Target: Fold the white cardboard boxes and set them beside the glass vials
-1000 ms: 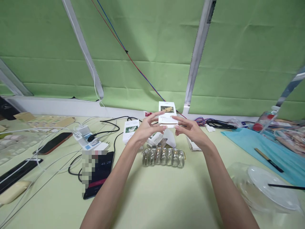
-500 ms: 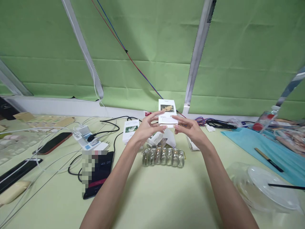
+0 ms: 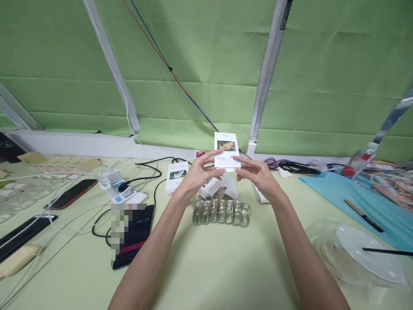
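Both hands hold a small white box [image 3: 226,150] with a yellow flower picture, raised upright above the table. My left hand [image 3: 197,174] pinches its lower left edge with fingers and thumb. My right hand [image 3: 256,175] grips its lower right edge. Below the hands lies a row of several small glass bottles [image 3: 221,212] with gold caps. A second white box [image 3: 177,175] with a white flower picture lies to the left of my left hand. More white packaging [image 3: 226,186] sits under the hands, partly hidden.
A phone [image 3: 134,234] showing a timer lies at front left, with a white power strip [image 3: 120,190] and cables behind it. Other phones [image 3: 72,193] lie far left. A clear plastic lidded bowl [image 3: 361,254] is at front right, beside a blue sheet [image 3: 364,206].
The box in my hands has risen slightly. The arms have barely moved.
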Demonstrator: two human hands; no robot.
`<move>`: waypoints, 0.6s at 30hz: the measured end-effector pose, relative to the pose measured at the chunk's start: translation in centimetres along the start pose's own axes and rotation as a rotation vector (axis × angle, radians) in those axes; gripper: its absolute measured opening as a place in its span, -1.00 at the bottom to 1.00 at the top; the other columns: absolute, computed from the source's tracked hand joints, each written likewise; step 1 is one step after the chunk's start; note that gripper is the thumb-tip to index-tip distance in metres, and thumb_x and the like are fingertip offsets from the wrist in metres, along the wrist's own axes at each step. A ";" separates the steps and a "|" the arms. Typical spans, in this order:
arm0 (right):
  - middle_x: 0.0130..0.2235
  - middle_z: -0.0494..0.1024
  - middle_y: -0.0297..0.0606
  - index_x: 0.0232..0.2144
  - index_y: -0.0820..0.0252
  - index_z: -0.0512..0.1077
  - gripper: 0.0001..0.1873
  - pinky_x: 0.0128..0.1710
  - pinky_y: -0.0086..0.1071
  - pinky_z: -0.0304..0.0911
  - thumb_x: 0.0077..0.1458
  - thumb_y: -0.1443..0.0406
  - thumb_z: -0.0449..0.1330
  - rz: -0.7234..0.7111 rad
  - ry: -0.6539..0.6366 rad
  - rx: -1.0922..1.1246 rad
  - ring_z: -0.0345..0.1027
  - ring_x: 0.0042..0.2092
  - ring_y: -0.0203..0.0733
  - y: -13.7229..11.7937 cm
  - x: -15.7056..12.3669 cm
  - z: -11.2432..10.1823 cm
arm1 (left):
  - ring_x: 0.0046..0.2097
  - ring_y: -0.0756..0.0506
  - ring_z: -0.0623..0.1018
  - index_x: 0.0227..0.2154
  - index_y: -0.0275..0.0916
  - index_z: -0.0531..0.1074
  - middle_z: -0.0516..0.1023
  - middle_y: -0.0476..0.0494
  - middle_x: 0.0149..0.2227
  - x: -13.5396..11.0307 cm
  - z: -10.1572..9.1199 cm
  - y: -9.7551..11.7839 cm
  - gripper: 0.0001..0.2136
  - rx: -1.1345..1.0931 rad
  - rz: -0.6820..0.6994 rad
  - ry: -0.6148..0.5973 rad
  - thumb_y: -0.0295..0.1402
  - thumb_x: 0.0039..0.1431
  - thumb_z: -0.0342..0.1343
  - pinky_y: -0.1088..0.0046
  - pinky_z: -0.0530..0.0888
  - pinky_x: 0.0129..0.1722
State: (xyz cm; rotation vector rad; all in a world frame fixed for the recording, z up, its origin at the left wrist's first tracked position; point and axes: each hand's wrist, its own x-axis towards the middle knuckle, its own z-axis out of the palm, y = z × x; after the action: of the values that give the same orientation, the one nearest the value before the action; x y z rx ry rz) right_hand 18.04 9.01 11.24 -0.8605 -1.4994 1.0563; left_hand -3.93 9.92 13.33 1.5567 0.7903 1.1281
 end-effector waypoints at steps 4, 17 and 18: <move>-0.32 0.57 -0.31 0.07 0.13 0.57 -0.42 -0.09 -0.15 0.39 0.00 0.08 0.44 -0.023 0.000 -0.013 0.40 -0.39 -0.27 0.1 0.0 0.0 | -0.25 -0.05 0.58 0.16 -0.12 0.45 0.50 -0.28 0.11 0.0 0.1 0.2 -0.40 0.008 -0.007 0.017 -0.33 0.01 0.42 0.32 0.56 -0.24; -0.39 0.53 -0.34 0.07 0.14 0.57 -0.40 -0.12 -0.15 0.40 -0.01 0.04 0.43 -0.048 0.032 -0.031 0.42 -0.41 -0.25 0.1 0.1 0.2 | -0.31 -0.01 0.58 0.18 -0.11 0.44 0.45 -0.32 0.17 0.0 0.0 0.0 -0.39 0.041 -0.001 0.011 -0.29 0.03 0.41 0.30 0.57 -0.23; -0.40 0.54 -0.33 0.06 0.14 0.58 -0.39 -0.13 -0.15 0.40 -0.01 0.03 0.43 -0.049 0.038 -0.036 0.42 -0.41 -0.25 0.1 0.1 0.2 | -0.29 -0.01 0.59 0.18 -0.11 0.44 0.45 -0.33 0.18 0.0 0.0 0.1 -0.40 0.041 0.001 0.010 -0.28 0.03 0.41 0.31 0.57 -0.23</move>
State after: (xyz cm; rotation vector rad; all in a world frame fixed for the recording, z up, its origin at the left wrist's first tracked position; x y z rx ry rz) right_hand 17.83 9.06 11.17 -0.8600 -1.5050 0.9743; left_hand -3.92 9.92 13.40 1.5870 0.8241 1.1272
